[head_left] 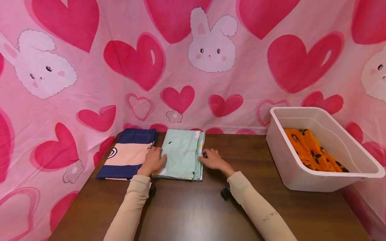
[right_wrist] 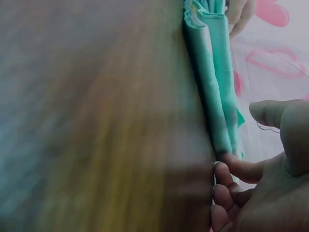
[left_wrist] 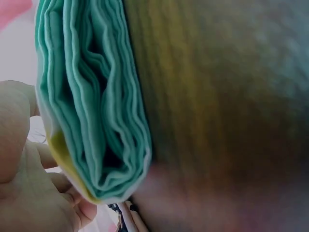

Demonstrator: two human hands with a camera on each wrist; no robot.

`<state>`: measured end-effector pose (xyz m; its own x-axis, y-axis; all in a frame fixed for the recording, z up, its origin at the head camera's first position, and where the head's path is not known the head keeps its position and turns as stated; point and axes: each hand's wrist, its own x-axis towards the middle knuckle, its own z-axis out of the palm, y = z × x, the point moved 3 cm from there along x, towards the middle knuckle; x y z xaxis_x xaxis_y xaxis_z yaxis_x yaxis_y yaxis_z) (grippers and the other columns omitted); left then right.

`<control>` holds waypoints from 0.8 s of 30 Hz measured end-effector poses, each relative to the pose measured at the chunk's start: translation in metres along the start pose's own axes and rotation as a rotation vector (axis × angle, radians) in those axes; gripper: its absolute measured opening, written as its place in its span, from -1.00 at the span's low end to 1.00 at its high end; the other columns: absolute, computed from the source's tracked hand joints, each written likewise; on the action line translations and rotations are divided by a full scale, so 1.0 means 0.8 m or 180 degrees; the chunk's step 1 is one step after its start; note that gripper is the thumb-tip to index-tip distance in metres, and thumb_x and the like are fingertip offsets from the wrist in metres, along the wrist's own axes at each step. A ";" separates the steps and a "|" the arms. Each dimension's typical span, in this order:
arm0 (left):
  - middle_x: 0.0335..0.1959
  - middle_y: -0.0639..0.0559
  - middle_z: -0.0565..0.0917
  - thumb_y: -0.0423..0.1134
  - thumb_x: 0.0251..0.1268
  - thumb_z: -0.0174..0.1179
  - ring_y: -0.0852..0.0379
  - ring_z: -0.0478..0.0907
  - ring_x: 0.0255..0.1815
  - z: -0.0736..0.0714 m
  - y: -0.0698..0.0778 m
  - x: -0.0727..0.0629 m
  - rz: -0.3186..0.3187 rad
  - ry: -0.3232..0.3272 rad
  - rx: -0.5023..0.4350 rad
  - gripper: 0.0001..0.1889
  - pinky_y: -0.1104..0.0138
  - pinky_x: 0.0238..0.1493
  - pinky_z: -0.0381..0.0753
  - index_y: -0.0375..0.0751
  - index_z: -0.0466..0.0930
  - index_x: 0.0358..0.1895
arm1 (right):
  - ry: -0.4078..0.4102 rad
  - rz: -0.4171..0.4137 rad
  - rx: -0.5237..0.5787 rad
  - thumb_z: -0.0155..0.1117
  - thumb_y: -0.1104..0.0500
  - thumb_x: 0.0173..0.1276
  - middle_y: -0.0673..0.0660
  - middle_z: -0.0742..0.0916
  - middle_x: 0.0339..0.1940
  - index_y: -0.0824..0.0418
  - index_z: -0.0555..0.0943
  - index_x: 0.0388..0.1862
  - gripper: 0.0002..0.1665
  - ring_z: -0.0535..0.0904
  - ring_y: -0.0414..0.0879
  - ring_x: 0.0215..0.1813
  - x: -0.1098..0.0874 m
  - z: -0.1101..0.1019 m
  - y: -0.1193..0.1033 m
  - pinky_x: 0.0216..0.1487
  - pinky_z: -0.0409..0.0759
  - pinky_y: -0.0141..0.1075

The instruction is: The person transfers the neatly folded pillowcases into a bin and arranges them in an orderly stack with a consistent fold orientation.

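Head view: my left hand (head_left: 153, 161) rests along the left edge of a folded mint cloth (head_left: 179, 154), its thumb reaching over toward the top and its fingers loosely bent, not clenched. My right hand (head_left: 214, 160) is at the cloth's opposite edge, relaxed too, with no grasp closed on the fabric. From the right wrist, my fingertips sit low against the mint side, close to the wood, while the thumb stands apart from it. From the left wrist, the stacked layers show end-on, a yellow patch on their outer face.

The mint cloth lies flat on the dark brown table (head_left: 187, 211), between my two hands. Just to its left is a folded navy-and-peach cloth (head_left: 128, 154); my left fingers overlap its right edge in the head view, and I cannot tell whether they touch it. Small black devices sit at both my wrists, by the ends of my pale beige sleeves (head_left: 259, 207).

Farther out, well to the right, stands a whitish plastic bin (head_left: 280, 160) with an orange cloth (head_left: 312, 150) with dark markings inside. Behind everything hangs a pink backdrop (head_left: 181, 67) printed with hearts and white rabbits.
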<state>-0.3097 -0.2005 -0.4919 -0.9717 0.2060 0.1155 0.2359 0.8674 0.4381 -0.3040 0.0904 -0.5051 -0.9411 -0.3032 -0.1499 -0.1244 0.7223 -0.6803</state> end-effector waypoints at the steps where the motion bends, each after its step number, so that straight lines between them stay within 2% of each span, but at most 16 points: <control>1: 0.06 -0.50 0.52 -0.17 0.43 0.12 -0.44 0.41 0.16 0.001 -0.001 0.002 -0.0016 -0.0004 -0.0007 -0.54 -0.21 0.20 0.37 -0.58 0.48 0.14 | -0.0002 0.0008 0.0004 0.20 -0.10 0.48 0.23 0.57 0.05 0.31 0.52 0.28 -0.39 0.34 0.11 0.12 0.002 0.000 -0.001 0.18 0.38 0.05; 5: 0.16 -0.57 0.49 -0.16 0.48 0.07 -0.49 0.38 0.24 0.004 -0.004 0.008 -0.0112 -0.0083 0.0047 -0.45 -0.24 0.29 0.32 -0.64 0.39 0.26 | -0.0049 0.0026 -0.0014 0.16 -0.11 0.51 0.22 0.59 0.02 0.30 0.59 0.24 -0.43 0.34 0.11 0.09 0.008 0.001 -0.003 0.18 0.35 0.07; 10: 0.18 -0.58 0.51 -0.20 0.52 0.01 -0.51 0.39 0.25 0.006 -0.008 0.014 -0.0120 -0.0200 0.0070 -0.46 -0.27 0.31 0.30 -0.68 0.35 0.28 | -0.0016 -0.0043 -0.0050 0.13 -0.12 0.52 0.25 0.59 0.02 0.29 0.60 0.26 -0.42 0.34 0.13 0.08 0.013 0.003 -0.006 0.17 0.30 0.11; 14: 0.04 -0.54 0.59 -0.25 0.51 0.01 -0.47 0.47 0.14 0.005 -0.011 0.017 -0.0057 -0.0240 0.0148 -0.56 -0.22 0.27 0.37 -0.66 0.46 0.17 | 0.0031 -0.0056 -0.0113 0.11 -0.15 0.53 0.25 0.59 0.01 0.28 0.62 0.22 -0.41 0.32 0.12 0.06 0.016 0.005 -0.009 0.13 0.28 0.08; 19: -0.14 -0.44 0.66 -0.30 0.45 0.04 -0.39 0.57 -0.03 0.002 -0.014 0.024 0.0081 -0.0193 0.0206 -0.67 -0.17 0.12 0.48 -0.60 0.55 -0.01 | 0.0064 -0.0081 -0.0169 0.10 -0.17 0.53 0.23 0.56 -0.04 0.24 0.63 0.13 -0.46 0.29 0.12 0.02 0.023 0.007 -0.013 0.03 0.24 0.01; 24: -0.19 -0.38 0.66 -0.31 0.48 0.02 -0.36 0.57 -0.07 -0.001 -0.016 0.034 0.0076 -0.0225 0.0220 -0.73 -0.14 0.08 0.51 -0.53 0.56 -0.07 | 0.0116 -0.0081 -0.0206 0.09 -0.17 0.53 0.28 0.55 0.05 0.21 0.55 0.31 -0.40 0.30 0.16 0.08 0.029 0.008 -0.014 0.10 0.26 0.06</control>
<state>-0.3392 -0.2067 -0.4937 -0.9647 0.2563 0.0608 0.2601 0.8906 0.3731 -0.3226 0.0715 -0.5053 -0.9480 -0.3002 -0.1061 -0.1675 0.7536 -0.6356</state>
